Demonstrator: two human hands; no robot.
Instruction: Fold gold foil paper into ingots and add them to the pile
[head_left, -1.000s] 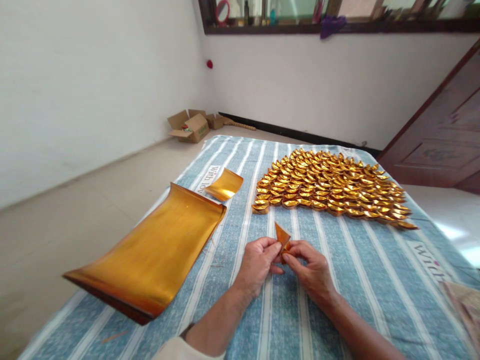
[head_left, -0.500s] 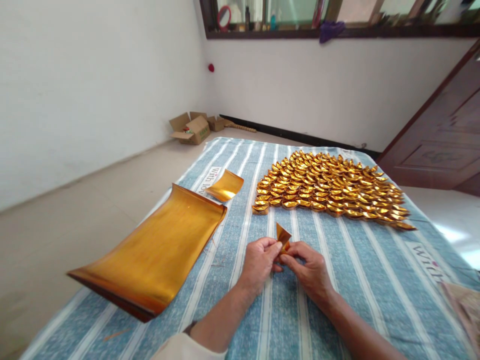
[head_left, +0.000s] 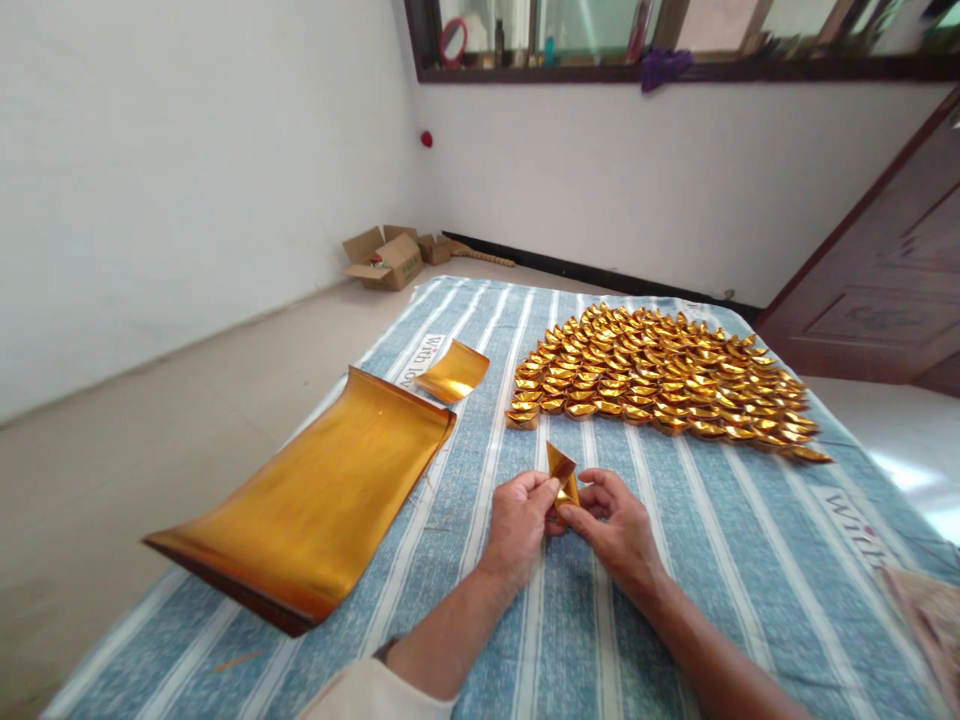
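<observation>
Between my two hands is a small piece of gold foil paper (head_left: 564,480), partly folded, with one pointed flap standing up. My left hand (head_left: 517,520) pinches its left side between thumb and fingers. From the right, my right hand (head_left: 619,530) has its thumb pressed on the paper's lower edge, its index finger curled a little away from the sheet. Beyond the hands lie many folded gold paper ingots (head_left: 652,380), set in close rows. To the left rests a large stack of gold foil sheets (head_left: 322,490), its edges curling up.
A smaller curled gold sheet (head_left: 456,372) lies behind the stack. Everything rests on a blue and white striped cloth (head_left: 405,600). Past the far left edge, an open cardboard box (head_left: 386,260) stands on the floor. A brown door (head_left: 877,270) is at the right.
My right index finger has lifted away from the paper, showing more of its right side. The upright flap has shifted slightly left. My left hand keeps its pinch.
</observation>
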